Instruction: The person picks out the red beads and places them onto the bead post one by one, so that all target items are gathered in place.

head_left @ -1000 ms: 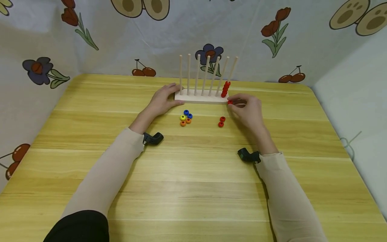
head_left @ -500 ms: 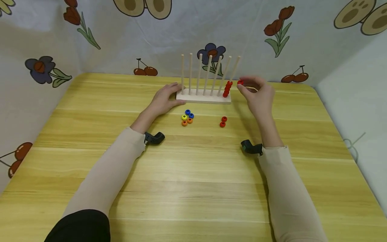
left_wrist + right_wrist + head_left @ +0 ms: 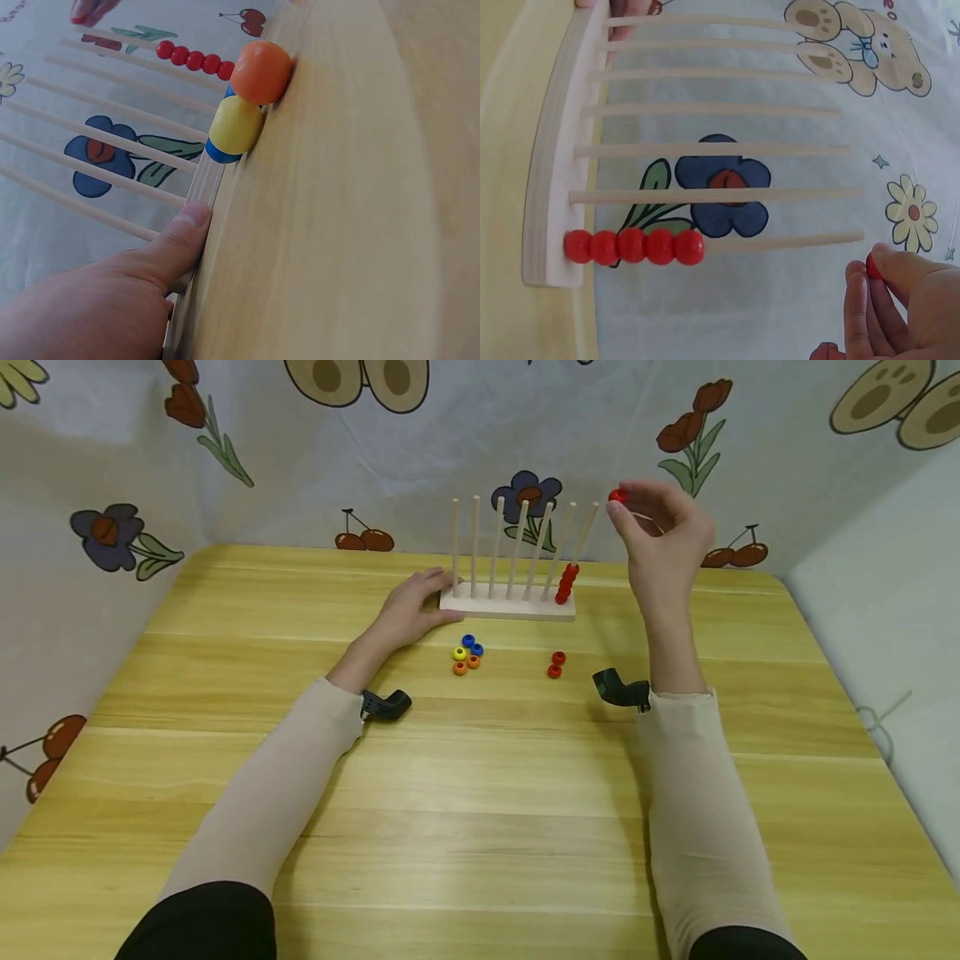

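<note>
With the wooden rack (image 3: 504, 608) as the hub of a clock and twelve straight ahead of me, my left hand (image 3: 411, 608) is at nine, gripping the end of the base, thumb at the front edge and fingers behind. My right hand (image 3: 669, 539) is raised between one and two, pinching a single red bead (image 3: 617, 495) between thumb and fingertips, near the tip of the end peg (image 3: 795, 241) but apart from it.

The rack is pale, smooth-looking wood: a flat oblong block with seven slender round pegs in a row. The beads are glossy, rounded and pierced through. Under it all, the table (image 3: 465, 827) has a yellow surface banded with wood grain; behind it hangs a whitish cloth (image 3: 420, 460), lightly creased and printed with flowers and cherries. My beige sleeves (image 3: 262, 793) are faintly wrinkled.

The end peg, at three o'clock, carries five stacked red beads (image 3: 633, 247); the other six show wood from base to tip. Loose on the table at seven, two blue beads (image 3: 468, 641), a yellow bead (image 3: 460, 653) and two orange beads (image 3: 461, 668) sit clustered; at five, a loose red pair (image 3: 555, 672) lies close together.
</note>
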The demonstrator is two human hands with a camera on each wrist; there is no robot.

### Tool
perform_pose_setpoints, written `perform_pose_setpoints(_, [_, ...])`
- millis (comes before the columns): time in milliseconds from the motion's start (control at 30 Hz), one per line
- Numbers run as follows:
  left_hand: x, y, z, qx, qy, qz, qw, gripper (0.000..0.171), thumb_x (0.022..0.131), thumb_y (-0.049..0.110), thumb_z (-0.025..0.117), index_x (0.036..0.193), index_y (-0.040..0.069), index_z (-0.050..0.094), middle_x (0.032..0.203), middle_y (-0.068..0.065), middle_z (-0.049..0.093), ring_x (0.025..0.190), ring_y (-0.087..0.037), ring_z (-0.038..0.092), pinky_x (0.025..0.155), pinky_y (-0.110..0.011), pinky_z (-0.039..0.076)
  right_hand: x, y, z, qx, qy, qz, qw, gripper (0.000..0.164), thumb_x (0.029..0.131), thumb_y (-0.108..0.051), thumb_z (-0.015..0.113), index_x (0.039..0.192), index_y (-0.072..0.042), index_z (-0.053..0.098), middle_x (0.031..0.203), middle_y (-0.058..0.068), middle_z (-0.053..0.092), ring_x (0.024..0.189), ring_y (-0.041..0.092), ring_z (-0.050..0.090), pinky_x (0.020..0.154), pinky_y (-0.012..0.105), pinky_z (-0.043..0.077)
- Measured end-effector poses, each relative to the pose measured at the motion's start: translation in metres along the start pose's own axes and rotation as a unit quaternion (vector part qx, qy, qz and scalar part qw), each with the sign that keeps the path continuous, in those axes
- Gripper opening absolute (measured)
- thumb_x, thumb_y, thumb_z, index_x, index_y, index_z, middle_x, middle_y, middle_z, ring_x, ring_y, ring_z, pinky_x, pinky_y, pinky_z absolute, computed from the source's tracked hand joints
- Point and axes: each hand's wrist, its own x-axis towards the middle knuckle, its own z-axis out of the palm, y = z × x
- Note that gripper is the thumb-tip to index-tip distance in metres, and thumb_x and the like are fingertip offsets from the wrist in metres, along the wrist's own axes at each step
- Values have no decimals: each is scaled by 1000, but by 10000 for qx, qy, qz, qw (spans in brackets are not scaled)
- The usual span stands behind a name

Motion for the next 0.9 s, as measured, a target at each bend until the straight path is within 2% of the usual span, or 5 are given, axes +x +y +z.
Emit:
perform_pose_setpoints(500, [2, 0, 1, 46, 46, 15, 10000, 69, 91, 47, 71, 152, 26, 46, 166, -9, 28, 154, -39, 19, 127, -56, 13, 1, -3, 11, 72, -287, -191, 9994, 21, 88, -14, 77, 108, -7, 78, 107, 11, 75, 98, 15, 72, 89, 23, 58])
perform_pose_setpoints(900, [0, -1, 1, 52, 55, 18, 10000, 69, 91, 47, 71, 151, 25, 47, 165, -10, 29, 154, -39, 20, 127, -56, 14, -3, -1, 11, -343, -560, -123, 9978, 24, 89, -16, 76, 111, -7, 77, 110, 10, 75, 99, 13, 71, 90, 23, 58])
